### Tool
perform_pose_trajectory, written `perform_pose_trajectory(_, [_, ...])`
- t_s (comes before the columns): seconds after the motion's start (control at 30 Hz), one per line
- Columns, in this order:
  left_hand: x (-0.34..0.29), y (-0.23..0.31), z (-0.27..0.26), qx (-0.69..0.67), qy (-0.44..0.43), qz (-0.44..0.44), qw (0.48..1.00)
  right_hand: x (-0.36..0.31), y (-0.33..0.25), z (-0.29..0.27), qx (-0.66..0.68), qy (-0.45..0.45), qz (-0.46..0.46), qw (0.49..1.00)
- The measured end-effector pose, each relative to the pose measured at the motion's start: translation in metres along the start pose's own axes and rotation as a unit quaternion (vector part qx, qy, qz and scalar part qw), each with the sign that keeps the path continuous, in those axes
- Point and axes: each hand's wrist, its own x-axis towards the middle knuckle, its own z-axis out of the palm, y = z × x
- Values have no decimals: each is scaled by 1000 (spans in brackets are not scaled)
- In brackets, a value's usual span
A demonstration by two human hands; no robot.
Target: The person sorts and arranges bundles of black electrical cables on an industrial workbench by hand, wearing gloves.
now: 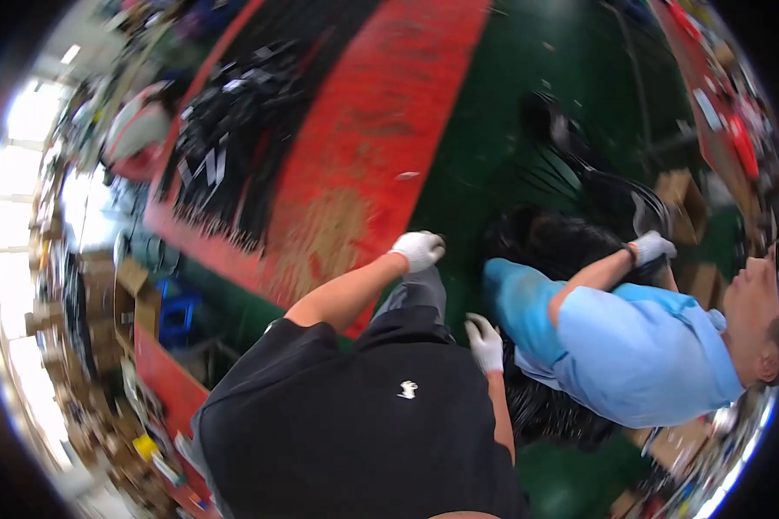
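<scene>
My left hand [418,250], in a white knit glove, is in front of me beside the edge of the red table [398,121]. Its fingers are curled, and a small dark bit shows at the fingertips, too blurred to name. Lower and to the right hangs my right hand [486,344], also gloved in white, with thumb and fingers apart and nothing in them. It is close to the blue clothing of a co-worker [640,346]. A pile of black strips [234,130] lies on the far left part of the table, away from both hands.
At my right the co-worker's gloved hand [653,248] is by long black strips [597,182] over the green floor [502,112]. Black shiny bundles [554,238] surround that person. Cardboard boxes [682,206] stand behind. A blue stool [177,311] is at the left.
</scene>
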Motion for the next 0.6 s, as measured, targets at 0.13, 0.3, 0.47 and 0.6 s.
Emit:
perform_pose_trajectory(0.13, [112, 14, -39, -12, 67, 98, 993, 74, -81, -32, -18, 42, -3, 999])
perform_pose_trajectory(0.3, [222, 59, -119, 23, 20, 124, 992, 132, -79, -42, 106, 150, 49, 982])
perform_pose_trajectory(0.47, [304, 74, -139, 7, 33, 152, 988, 180, -65, -64, 232, 249, 84, 937])
perform_pose_trajectory(0.6, [355, 94, -161, 67, -39, 172, 982, 256, -46, -108, 333, 427, 74, 837])
